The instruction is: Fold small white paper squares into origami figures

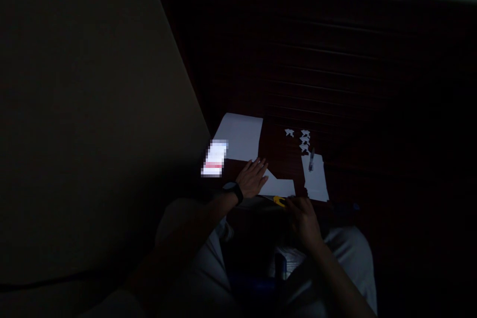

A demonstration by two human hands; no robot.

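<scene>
My left hand lies flat with its fingers stretched out, pressing on a white sheet of paper at the table's near edge. The top edge of that sheet is notched. My right hand is closed around a yellow-and-black utility knife, just below the sheet. The knife's front end points left, toward my left hand. Darkness hides the blade's exact contact with the paper.
A larger blank sheet lies behind my left hand, with a lit, blurred screen beside it. Several small cut paper pieces sit at the back right. A pen rests on a paper stack. A pale panel stands at left.
</scene>
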